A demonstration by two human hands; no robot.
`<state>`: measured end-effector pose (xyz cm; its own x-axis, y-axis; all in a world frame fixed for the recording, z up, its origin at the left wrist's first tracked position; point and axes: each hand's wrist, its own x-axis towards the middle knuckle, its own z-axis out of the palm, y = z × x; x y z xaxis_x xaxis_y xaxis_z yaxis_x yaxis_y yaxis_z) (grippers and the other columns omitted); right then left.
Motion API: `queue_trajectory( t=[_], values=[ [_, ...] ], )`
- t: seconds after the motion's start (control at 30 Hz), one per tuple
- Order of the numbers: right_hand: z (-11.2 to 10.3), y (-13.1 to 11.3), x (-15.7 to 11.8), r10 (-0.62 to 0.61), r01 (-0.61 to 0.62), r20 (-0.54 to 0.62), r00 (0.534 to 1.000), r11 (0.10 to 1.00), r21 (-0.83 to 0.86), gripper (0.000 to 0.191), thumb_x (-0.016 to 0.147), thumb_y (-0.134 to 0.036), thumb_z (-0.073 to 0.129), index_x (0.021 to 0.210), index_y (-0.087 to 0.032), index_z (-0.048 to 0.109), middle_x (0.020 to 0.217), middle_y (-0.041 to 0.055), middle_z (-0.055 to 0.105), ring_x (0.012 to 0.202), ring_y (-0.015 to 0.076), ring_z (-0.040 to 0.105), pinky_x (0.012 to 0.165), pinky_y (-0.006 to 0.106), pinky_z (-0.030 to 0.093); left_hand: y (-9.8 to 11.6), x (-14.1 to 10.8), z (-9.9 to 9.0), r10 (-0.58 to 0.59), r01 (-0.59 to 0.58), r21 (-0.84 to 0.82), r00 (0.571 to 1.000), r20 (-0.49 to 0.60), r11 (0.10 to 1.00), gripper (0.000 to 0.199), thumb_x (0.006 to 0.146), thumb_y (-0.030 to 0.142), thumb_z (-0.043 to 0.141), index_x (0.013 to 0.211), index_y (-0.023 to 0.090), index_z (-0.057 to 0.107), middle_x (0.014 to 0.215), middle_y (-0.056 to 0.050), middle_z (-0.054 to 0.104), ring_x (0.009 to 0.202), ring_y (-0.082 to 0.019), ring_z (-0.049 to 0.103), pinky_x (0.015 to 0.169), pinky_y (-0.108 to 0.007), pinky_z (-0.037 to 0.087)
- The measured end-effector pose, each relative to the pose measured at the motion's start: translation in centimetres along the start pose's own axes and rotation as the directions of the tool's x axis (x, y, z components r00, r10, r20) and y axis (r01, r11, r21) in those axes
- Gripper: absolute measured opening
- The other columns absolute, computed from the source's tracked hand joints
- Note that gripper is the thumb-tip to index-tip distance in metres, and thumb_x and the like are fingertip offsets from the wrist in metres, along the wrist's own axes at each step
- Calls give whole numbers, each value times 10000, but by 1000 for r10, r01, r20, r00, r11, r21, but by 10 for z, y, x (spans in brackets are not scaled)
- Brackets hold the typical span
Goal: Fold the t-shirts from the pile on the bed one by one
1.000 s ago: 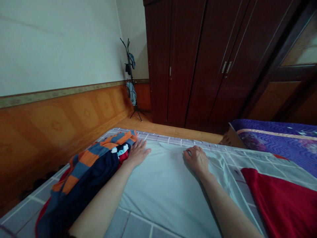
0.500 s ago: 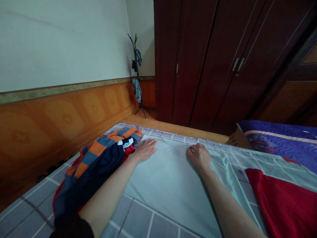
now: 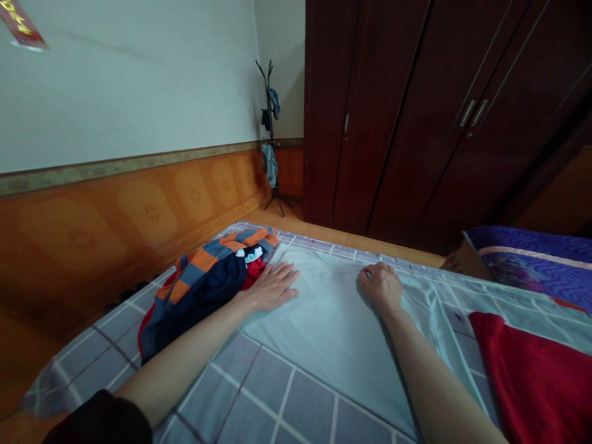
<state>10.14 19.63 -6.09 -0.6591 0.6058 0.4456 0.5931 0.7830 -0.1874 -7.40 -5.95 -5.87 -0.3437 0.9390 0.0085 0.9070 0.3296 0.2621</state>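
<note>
A thin pale grey-green garment lies spread on the bed in front of me. My left hand rests flat on its left side, fingers stretched out. On the right, my right hand is closed on the garment's fabric, knuckles up; its fingertips are mostly hidden. Beyond my right forearm, more of the pale cloth lies in loose wrinkles. Close to my left hand sits a heap of clothes in navy, red and orange-and-grey check.
The bed wears a grey checked sheet. A red cloth lies at right. Past the bed stand a coat rack, a dark red wardrobe and a purple quilted surface. A wall runs along the left.
My left hand has slid slightly down and nearer over the garment, its fingers spreading more. My right hand stays closed at about the same spot. The view has turned a little left.
</note>
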Motion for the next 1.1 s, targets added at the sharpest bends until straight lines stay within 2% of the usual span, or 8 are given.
queue_trajectory(
  t=[0.3,0.43,0.53,0.67,0.83,0.9,0.97,1.1],
  values=[
    [-6,-1,1,-12,12,23,1000,1000,18,306,836,-254,442,884,-127,717,919,182,634,934,310,575,775,402,454,18,-22,3,-30,32,111,999,-19,993,639,922,577,292,1451,220,267,1537,-89,198,1422,-234,133,1139,-460,63],
    [-15,-37,-3,-129,126,48,990,990,67,372,860,-338,477,1079,-99,658,1066,189,626,1050,314,550,864,417,447,22,-29,11,-38,46,122,997,-67,991,600,949,532,238,1458,215,246,1541,-71,192,1422,-220,130,1146,-456,72],
    [-17,-87,-23,-315,302,83,946,943,136,496,885,-458,460,1253,-139,555,1241,134,578,1151,257,514,957,366,414,21,-30,14,-26,32,80,996,-80,996,572,951,513,259,1444,225,284,1533,-68,223,1420,-219,142,1149,-465,50],
    [-11,-133,-59,-582,535,167,796,805,254,602,918,-492,399,1380,-107,419,1414,158,425,1292,284,388,1050,418,325,14,-27,20,-24,5,-150,992,-123,989,549,938,449,345,1428,202,322,1522,-84,253,1417,-213,158,1153,-458,10],
    [-2,-129,-69,-578,529,281,766,815,235,657,934,-515,349,1414,-66,354,1444,191,365,1341,319,313,1084,478,262,8,-23,16,-69,0,-329,978,-197,944,587,938,474,318,1434,160,307,1513,-109,270,1413,-210,177,1163,-429,44],
    [-2,-124,-65,-563,523,306,768,826,208,657,931,-523,348,1390,-55,395,1443,213,353,1344,342,299,1076,501,264,7,-24,3,-87,-13,-398,969,-233,917,587,969,463,94,1478,180,169,1523,-92,249,1402,-179,217,1145,-417,171],
    [-2,-122,-63,-566,531,297,769,824,197,647,932,-528,338,1376,-65,421,1440,216,355,1342,348,301,1067,511,273,9,-25,-14,-109,-73,-603,959,-260,795,631,927,420,-162,1492,206,18,1525,-76,252,1375,-155,288,1088,-410,302],
    [-1,-124,-64,-566,533,263,782,825,188,623,931,-532,338,1372,-102,431,1440,202,363,1341,327,313,1059,511,288,16,-28,-31,-192,-130,-969,966,-171,212,768,849,554,-223,1485,263,94,1487,-69,342,1324,-197,384,1019,-463,375]
  ],
)
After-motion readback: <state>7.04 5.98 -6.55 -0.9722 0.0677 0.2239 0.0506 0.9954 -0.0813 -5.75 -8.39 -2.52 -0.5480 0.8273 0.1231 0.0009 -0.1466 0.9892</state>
